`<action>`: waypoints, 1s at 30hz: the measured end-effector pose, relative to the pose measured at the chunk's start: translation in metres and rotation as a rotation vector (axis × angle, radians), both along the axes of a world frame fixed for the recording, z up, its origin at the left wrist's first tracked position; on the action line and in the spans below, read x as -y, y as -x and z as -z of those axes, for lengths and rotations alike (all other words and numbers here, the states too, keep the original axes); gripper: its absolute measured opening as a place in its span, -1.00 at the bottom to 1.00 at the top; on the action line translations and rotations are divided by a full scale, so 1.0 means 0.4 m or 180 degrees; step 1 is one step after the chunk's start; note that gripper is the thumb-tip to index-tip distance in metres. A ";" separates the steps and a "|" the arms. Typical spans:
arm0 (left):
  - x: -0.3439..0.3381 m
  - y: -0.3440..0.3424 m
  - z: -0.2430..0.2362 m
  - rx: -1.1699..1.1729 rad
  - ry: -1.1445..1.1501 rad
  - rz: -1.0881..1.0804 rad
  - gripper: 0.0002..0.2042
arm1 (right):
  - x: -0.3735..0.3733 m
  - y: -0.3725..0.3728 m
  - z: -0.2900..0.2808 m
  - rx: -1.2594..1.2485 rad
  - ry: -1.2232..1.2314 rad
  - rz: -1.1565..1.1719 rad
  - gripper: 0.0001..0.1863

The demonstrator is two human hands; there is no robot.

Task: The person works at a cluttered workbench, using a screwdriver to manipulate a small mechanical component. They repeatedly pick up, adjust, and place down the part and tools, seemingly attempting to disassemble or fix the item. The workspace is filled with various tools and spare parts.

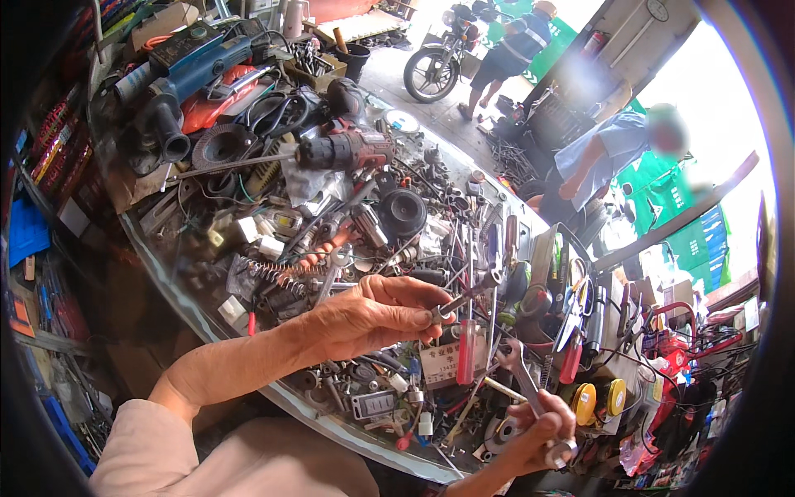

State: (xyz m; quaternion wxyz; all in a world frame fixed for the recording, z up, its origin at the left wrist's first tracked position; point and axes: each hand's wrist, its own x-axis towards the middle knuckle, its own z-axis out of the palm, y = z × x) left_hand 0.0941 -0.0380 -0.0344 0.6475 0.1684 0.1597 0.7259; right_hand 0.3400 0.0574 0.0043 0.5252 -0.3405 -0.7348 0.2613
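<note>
My left hand (383, 310) is closed over the parts-covered bench. Thumb and fingers pinch a bolt-like metal rod (469, 292) that points up to the right, with a thicker collar or nut close to the fingertips. My right hand (540, 427), lower and to the right, is wrapped around a wrench (523, 377). One jaw of the wrench points up toward the rod, apart from it, and its other end sticks out below my fingers. Behind the wrench, a red-handled screwdriver (466, 351) and a printed card (440, 364) lie among the loose parts.
Across the glass-edged bench spread a cordless drill (346, 149), an angle grinder (199, 70), a coil spring (277, 272) and many small metal parts. Scissors (574, 318) and yellow tape rolls (585, 404) are at right. Beyond are two people and a motorcycle (433, 70).
</note>
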 end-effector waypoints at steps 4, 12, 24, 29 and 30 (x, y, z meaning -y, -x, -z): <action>0.000 -0.004 -0.002 0.0038 -0.0042 0.0039 -0.66 | 0.040 0.063 -0.042 0.0792 -0.1316 -0.0742 -0.59; 0.003 0.005 -0.002 -0.0012 0.0094 -0.0067 -0.66 | 0.086 0.081 -0.042 0.1271 -0.1688 -0.1737 -0.49; 0.003 0.002 -0.007 -0.0222 0.0001 0.0044 -0.66 | 0.089 0.089 -0.036 0.1461 -0.1514 -0.1597 -0.46; 0.006 -0.002 -0.007 -0.0179 -0.0049 0.0073 -0.64 | 0.085 0.091 -0.026 0.1563 -0.1792 -0.1500 -0.50; 0.005 -0.004 -0.003 -0.0168 -0.0041 0.0060 -0.64 | 0.082 0.095 -0.016 0.1567 -0.1881 -0.1484 -0.50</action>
